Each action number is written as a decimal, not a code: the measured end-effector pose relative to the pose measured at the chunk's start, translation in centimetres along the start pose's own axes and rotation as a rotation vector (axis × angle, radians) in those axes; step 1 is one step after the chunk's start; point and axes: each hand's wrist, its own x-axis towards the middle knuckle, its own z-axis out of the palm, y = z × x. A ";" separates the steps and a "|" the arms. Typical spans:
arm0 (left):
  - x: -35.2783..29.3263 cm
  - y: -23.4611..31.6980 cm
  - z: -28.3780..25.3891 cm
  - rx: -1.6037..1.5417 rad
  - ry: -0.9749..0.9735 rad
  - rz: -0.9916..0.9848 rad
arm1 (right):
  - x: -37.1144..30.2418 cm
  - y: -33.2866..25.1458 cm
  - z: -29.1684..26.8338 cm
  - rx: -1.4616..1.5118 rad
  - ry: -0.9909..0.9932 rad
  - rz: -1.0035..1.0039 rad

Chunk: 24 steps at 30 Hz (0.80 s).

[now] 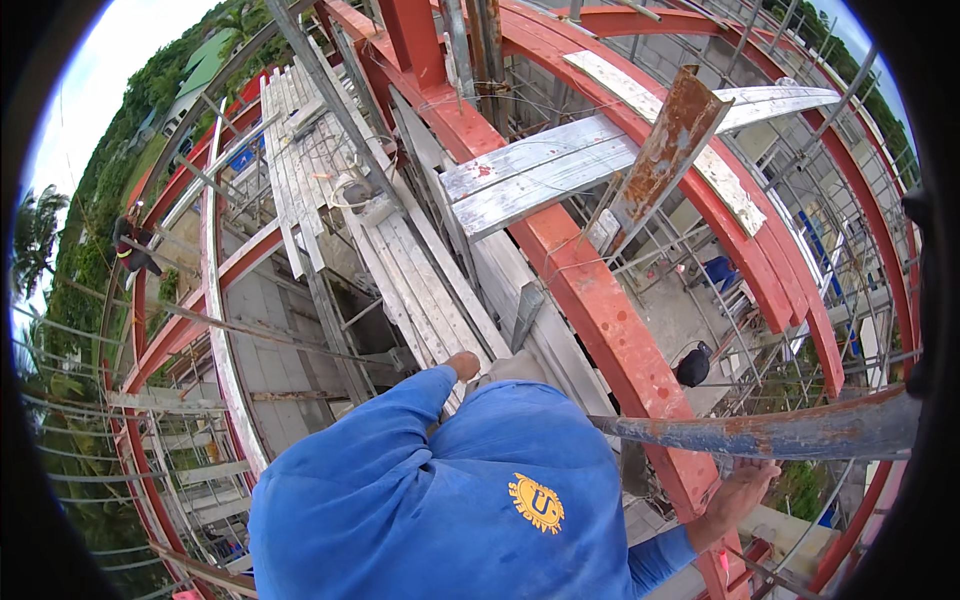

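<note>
My left hand [463, 366] shows only in part past the blue sleeve. It looks closed beside my grey trouser leg [515, 368], over pale planks [420, 290]; anything inside it is hidden. At the lower right, my right hand [742, 492] reaches past the end of a red steel beam [600, 310]. Its fingers look stretched out just under a grey, rust-streaked metal bar [770, 432]. The bar hides part of these fingers, so I cannot tell whether they touch it. A small grey metal piece [527, 315] stands on the boards ahead of my legs.
White-painted boards [545, 175] lie across the red beam, beside an upright rusty channel [668, 160]. Curved red beams [740, 200] and scaffold pipes fill the right, above a drop. A coil [350, 190] lies on the planks. Another person [132, 245] is on the far-left frame.
</note>
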 end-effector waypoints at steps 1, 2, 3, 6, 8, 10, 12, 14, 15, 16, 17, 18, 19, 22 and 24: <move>-0.5 1.4 0.2 -0.012 -0.049 0.008 | 0.9 -1.9 1.3 0.068 -0.005 -0.033; -2.1 -0.5 2.8 -0.021 -0.006 -0.077 | 2.0 -3.1 3.5 0.201 -0.038 -0.048; -2.6 -0.1 3.8 -0.102 0.034 -0.096 | 2.3 -5.4 5.8 0.358 -0.091 0.015; -4.0 0.1 5.9 -0.313 0.153 -0.133 | 2.9 -8.2 8.4 0.318 -0.369 -0.076; -5.4 -0.7 6.4 -0.343 0.077 -0.231 | 2.7 -9.5 10.9 0.319 -0.462 -0.128; -6.9 -1.0 5.8 -0.351 0.004 -0.288 | 3.5 -8.6 10.6 0.447 -0.606 -0.078; -8.0 0.4 1.6 -0.340 -0.081 -0.251 | 3.6 -9.2 10.3 0.477 -0.659 -0.047; -10.3 -0.6 0.5 -0.338 -0.118 -0.300 | 3.3 -9.8 10.9 0.447 -0.667 -0.053; -11.4 -1.9 1.0 -0.344 -0.113 -0.348 | 3.1 -10.1 11.4 0.441 -0.675 -0.054; -11.9 -3.4 1.3 -0.345 -0.107 -0.387 | 2.7 -10.9 11.7 0.434 -0.689 -0.051; -11.9 -4.5 1.6 -0.325 -0.096 -0.407 | 2.3 -12.1 12.2 0.407 -0.654 -0.055; -11.8 -5.6 1.8 -0.302 -0.088 -0.422 | 1.9 -13.3 12.8 0.378 -0.615 -0.059; -10.9 -6.9 1.9 -0.271 -0.081 -0.419 | 1.1 -14.2 12.8 0.336 -0.559 -0.068; -11.6 -13.4 3.7 -0.025 -0.237 -0.308 | 5.4 -9.6 6.6 0.318 -0.146 -0.103; -12.3 -17.6 4.1 0.040 -0.235 -0.237 | 3.9 -12.8 8.9 0.294 -0.026 -0.207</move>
